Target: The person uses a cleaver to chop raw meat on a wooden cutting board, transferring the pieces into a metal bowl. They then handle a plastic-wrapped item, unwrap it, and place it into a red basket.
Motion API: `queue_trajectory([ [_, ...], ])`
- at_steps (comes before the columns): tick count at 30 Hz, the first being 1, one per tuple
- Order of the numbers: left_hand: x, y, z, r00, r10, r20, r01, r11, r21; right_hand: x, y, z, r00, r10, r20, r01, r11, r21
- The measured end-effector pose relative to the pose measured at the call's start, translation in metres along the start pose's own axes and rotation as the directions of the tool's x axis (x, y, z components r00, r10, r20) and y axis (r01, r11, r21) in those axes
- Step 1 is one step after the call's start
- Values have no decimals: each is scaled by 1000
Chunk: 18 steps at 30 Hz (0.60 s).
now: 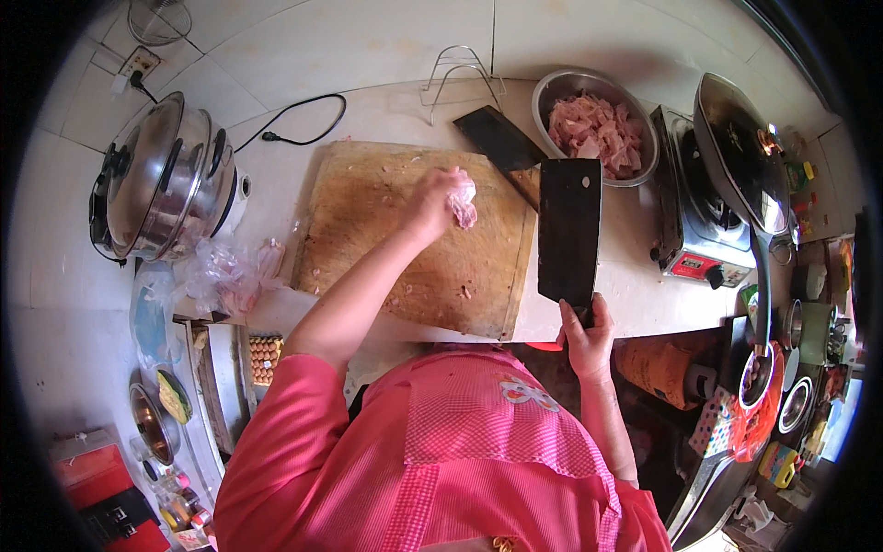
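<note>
My left hand [431,203] is closed around a piece of raw meat [463,201] above the wooden cutting board [414,276]. Small meat scraps dot the board. To the right of the board, my right hand [588,338] grips the handle of a dark-bladed cleaver [570,228], its broad blade pointing away from me. A second cleaver [500,138] lies at the board's far right corner, partly hidden behind the held blade. Beyond it, a steel bowl [541,103] holds many slices of raw meat [594,131].
A portable gas stove [703,234] with a lidded pan [741,152] stands right. At left are a steel steamer pot [155,179] and a plastic bag with raw meat [238,276]. A wire rack [461,69] and a black cord [310,101] are at the back.
</note>
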<state>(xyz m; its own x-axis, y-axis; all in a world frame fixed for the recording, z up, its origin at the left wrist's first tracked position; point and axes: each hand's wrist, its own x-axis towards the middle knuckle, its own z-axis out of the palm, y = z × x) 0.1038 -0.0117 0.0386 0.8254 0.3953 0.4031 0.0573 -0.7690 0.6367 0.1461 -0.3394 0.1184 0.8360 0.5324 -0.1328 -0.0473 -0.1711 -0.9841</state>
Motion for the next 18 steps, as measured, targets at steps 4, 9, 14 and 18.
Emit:
queue_trajectory([
  [4, -3, 25, 9, 923, 96, 372, -303, 778, 550, -8, -5, 4, 1000, 26, 3, -26, 999, 44],
  [9, 17, -7, 8, 937, 197, 289, -277, 922, 271, -16, -5, 9, 999, 32, -8, -31, 997, 67],
  [14, 18, -14, -11, 750, -545, 374, 657, 548, -518, -23, 0, 5, 997, 51, -56, -43, 990, 135],
  [18, 10, -20, -9, 839, -487, 244, 541, 692, -479, -26, 2, 7, 997, 41, -61, -32, 988, 151],
])
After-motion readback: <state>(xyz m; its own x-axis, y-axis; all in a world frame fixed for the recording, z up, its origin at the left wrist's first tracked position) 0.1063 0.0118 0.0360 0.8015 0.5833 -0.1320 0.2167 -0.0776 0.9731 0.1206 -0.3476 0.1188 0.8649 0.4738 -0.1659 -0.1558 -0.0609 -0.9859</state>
